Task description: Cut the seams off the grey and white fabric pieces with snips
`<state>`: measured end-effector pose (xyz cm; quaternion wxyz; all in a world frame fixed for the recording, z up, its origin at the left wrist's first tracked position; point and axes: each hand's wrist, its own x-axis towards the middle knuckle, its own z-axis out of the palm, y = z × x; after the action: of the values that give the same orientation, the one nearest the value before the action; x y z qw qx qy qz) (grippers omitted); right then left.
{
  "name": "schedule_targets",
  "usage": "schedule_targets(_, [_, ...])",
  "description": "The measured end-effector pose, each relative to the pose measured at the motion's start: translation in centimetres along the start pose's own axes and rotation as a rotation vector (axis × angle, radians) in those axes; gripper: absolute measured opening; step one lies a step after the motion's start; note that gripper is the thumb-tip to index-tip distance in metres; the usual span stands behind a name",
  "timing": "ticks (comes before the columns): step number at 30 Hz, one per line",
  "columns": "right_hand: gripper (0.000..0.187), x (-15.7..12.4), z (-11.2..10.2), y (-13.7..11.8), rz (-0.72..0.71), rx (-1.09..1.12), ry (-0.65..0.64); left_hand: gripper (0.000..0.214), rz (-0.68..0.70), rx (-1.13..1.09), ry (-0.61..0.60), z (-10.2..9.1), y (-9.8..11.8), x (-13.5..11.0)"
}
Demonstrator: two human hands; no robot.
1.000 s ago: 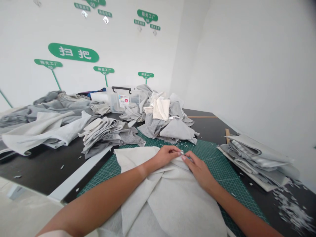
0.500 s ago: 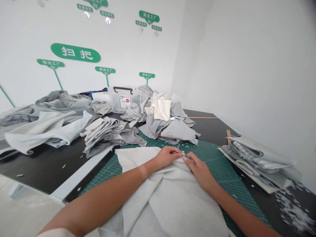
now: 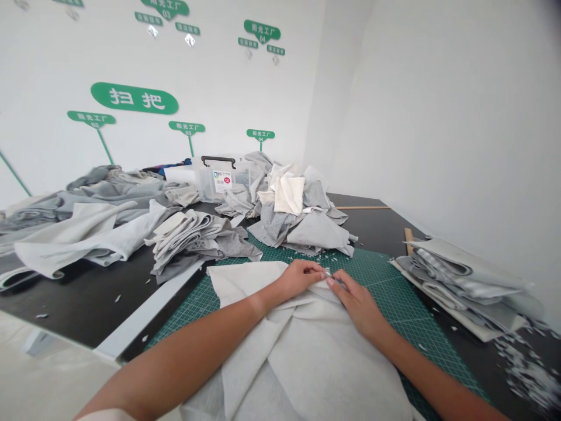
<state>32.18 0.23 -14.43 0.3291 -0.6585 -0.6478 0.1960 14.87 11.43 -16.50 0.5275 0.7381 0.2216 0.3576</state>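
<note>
A large pale grey cloth (image 3: 324,345) spreads over the cutting mat's near part and down toward my body, with loose folds across it. My left hand (image 3: 302,278) is closed in a pinch on the cloth's far edge. Just to its right, my right hand (image 3: 353,295) is closed around a small metallic tool (image 3: 328,274), its tip close to the left fingertips at that edge. Most of the tool is hidden by the fingers, so its kind is unclear. Under the cloth lies a green gridded cutting mat (image 3: 377,280).
Ahead lies a heap of grey and cream cloth pieces (image 3: 289,196), beside a clear plastic box (image 3: 219,178). Folded cloths (image 3: 188,237) and larger draped fabric (image 3: 87,228) are at the left. A cloth stack (image 3: 464,280) and white scraps (image 3: 526,368) lie on the right.
The view has shifted slightly, so the things on the table sit a little further right. Both hands keep their places at the cloth's edge, with hardly any visible movement.
</note>
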Motion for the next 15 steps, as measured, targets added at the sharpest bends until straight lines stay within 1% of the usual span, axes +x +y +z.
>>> schedule_targets(6, [0.039, -0.08, -0.10, -0.15, -0.012, 0.013, 0.000, 0.031, -0.017, -0.026, 0.009, 0.12, -0.06, 0.03])
schedule_targets(15, [0.036, -0.02, 0.19, 0.12, -0.017, 0.023, 0.014, 0.029, 0.006, -0.012, 0.009, 0.07, -0.03, -0.03])
